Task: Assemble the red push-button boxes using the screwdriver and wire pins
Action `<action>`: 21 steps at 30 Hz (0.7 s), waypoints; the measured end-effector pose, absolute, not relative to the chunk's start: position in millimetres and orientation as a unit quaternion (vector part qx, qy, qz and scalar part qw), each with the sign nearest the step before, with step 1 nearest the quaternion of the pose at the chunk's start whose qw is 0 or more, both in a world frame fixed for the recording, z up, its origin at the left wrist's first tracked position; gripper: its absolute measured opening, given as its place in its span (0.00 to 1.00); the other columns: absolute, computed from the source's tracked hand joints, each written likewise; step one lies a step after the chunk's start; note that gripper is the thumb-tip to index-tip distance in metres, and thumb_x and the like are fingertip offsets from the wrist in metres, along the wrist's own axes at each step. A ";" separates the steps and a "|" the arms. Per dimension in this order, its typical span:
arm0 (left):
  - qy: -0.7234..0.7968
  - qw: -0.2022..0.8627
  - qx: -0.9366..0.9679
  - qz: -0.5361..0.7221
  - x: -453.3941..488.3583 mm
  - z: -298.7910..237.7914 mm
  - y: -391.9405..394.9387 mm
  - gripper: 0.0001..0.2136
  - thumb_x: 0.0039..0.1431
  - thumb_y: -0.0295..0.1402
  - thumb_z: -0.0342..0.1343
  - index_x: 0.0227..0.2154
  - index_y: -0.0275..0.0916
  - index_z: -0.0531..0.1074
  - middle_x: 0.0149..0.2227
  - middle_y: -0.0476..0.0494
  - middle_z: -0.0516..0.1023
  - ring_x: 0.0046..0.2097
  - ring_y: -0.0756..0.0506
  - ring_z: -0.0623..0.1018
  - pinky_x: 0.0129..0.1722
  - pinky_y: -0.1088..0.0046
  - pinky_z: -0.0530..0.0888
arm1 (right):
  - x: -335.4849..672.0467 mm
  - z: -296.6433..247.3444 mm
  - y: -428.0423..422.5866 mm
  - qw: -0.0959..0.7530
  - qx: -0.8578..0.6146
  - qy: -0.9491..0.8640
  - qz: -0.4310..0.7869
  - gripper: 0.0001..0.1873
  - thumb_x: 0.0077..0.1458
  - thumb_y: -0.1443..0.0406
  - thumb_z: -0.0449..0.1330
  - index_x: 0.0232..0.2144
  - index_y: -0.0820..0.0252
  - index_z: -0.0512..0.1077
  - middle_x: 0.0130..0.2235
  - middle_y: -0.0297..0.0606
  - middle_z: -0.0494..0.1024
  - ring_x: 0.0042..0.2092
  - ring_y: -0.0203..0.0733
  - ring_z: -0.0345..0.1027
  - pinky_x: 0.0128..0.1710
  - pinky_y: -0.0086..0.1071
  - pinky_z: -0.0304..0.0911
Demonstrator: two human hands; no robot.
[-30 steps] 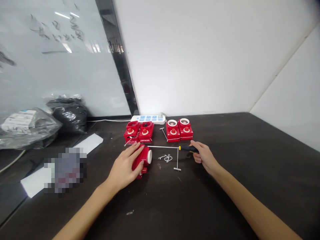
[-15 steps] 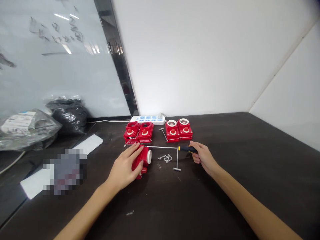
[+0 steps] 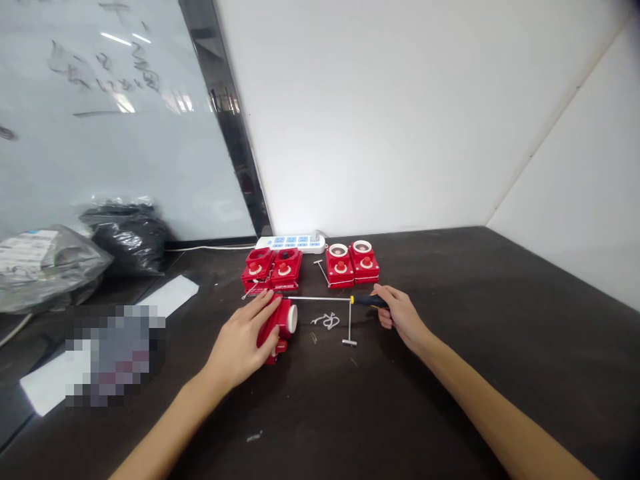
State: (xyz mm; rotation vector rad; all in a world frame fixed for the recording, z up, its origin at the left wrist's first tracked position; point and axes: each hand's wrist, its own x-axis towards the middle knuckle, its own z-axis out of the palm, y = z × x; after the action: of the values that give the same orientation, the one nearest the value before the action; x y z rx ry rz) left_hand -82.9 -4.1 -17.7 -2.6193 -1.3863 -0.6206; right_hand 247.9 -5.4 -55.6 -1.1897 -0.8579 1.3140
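Note:
My left hand point(image 3: 239, 343) is closed over a red alarm box point(image 3: 284, 316) with a white round ring, tipped on its side on the dark table. In my right hand point(image 3: 403, 317) is a screwdriver point(image 3: 369, 301) with a black and yellow handle. Its long shaft lies level, reaching left to the upper edge of the box, where the tip is hard to see near my left fingers. Below the shaft are a small T-shaped metal hammer point(image 3: 349, 328) and a crumpled white cord point(image 3: 328, 321).
Behind my hands stand two red boxes point(image 3: 285, 269) with dark openings and two point(image 3: 340, 268) with white rings. A second small hammer point(image 3: 321, 272) leans there. Further back lies a white power strip point(image 3: 290, 245). Plastic bags point(image 3: 125, 237) and white paper point(image 3: 175, 295) are left.
The whole view has shifted slightly, so things sit a little further left. My hands keep nearly the same hold, with the screwdriver still against the red box.

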 end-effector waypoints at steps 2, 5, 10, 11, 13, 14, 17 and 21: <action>-0.455 0.062 -0.864 -0.204 -84.6 -18.8 -3.2 0.25 0.63 0.46 0.47 0.58 0.38 0.68 0.61 0.38 0.68 0.61 0.35 0.69 0.57 0.53 0.70 | 247.1 -55.2 -4.9 0.553 -0.503 -0.368 0.553 0.21 0.48 0.48 0.64 0.28 0.58 0.67 0.13 0.20 0.54 0.13 0.26 0.44 0.13 0.23 0.41; -0.454 0.073 -0.865 -0.203 -86.0 -19.9 -2.6 0.25 0.63 0.46 0.47 0.58 0.38 0.68 0.61 0.38 0.68 0.61 0.36 0.69 0.57 0.55 0.71 | 246.1 -54.6 -4.3 0.548 -0.509 -0.362 0.556 0.21 0.48 0.47 0.64 0.28 0.58 0.66 0.12 0.20 0.55 0.13 0.27 0.45 0.13 0.24 0.41; -0.460 0.071 -0.864 -0.194 -84.0 -18.6 -4.6 0.25 0.64 0.46 0.45 0.58 0.36 0.68 0.61 0.37 0.67 0.62 0.37 0.68 0.57 0.55 0.71 | 247.1 -53.6 -6.3 0.550 -0.506 -0.371 0.552 0.21 0.49 0.47 0.63 0.28 0.59 0.67 0.13 0.20 0.54 0.14 0.26 0.45 0.13 0.24 0.42; -0.462 0.068 -0.863 -0.192 -83.2 -18.5 -5.1 0.25 0.64 0.46 0.44 0.58 0.36 0.68 0.62 0.37 0.67 0.62 0.37 0.68 0.57 0.55 0.71 | 247.6 -53.4 -6.7 0.549 -0.506 -0.373 0.552 0.21 0.49 0.48 0.63 0.29 0.59 0.67 0.13 0.20 0.54 0.14 0.26 0.45 0.14 0.24 0.43; -0.467 0.064 -0.860 -0.194 -81.8 -18.8 -5.8 0.25 0.64 0.45 0.45 0.58 0.37 0.68 0.62 0.38 0.67 0.62 0.37 0.68 0.57 0.54 0.71 | 248.2 -53.5 -7.1 0.547 -0.506 -0.374 0.552 0.21 0.50 0.48 0.63 0.29 0.59 0.67 0.13 0.20 0.55 0.14 0.26 0.46 0.14 0.24 0.43; -0.470 0.062 -0.858 -0.197 -81.2 -19.2 -6.0 0.24 0.64 0.44 0.45 0.58 0.37 0.68 0.61 0.38 0.67 0.61 0.37 0.68 0.57 0.54 0.71 | 248.4 -53.8 -7.0 0.548 -0.505 -0.374 0.552 0.20 0.50 0.48 0.63 0.29 0.59 0.67 0.13 0.20 0.55 0.14 0.26 0.46 0.14 0.24 0.43; -0.470 0.067 -0.856 -0.204 -79.9 -20.2 -6.2 0.24 0.63 0.43 0.46 0.57 0.36 0.69 0.61 0.38 0.68 0.61 0.36 0.69 0.56 0.54 0.71 | 248.5 -55.5 -6.9 0.554 -0.498 -0.376 0.552 0.20 0.50 0.49 0.63 0.30 0.59 0.67 0.13 0.21 0.55 0.14 0.27 0.48 0.14 0.25 0.44; -0.463 0.081 -0.858 -0.206 -79.3 -19.6 -6.2 0.24 0.63 0.43 0.46 0.57 0.35 0.69 0.60 0.37 0.69 0.60 0.36 0.70 0.56 0.54 0.72 | 249.0 -55.5 -7.9 0.555 -0.493 -0.373 0.557 0.20 0.50 0.49 0.64 0.32 0.59 0.67 0.14 0.21 0.58 0.15 0.29 0.51 0.16 0.25 0.47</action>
State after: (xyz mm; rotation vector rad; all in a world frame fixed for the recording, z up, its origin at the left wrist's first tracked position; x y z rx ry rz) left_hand -79.3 -6.2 -19.6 -2.5658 -1.3837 -0.6158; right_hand 249.0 -7.9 -55.5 -1.1633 -0.8814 1.3147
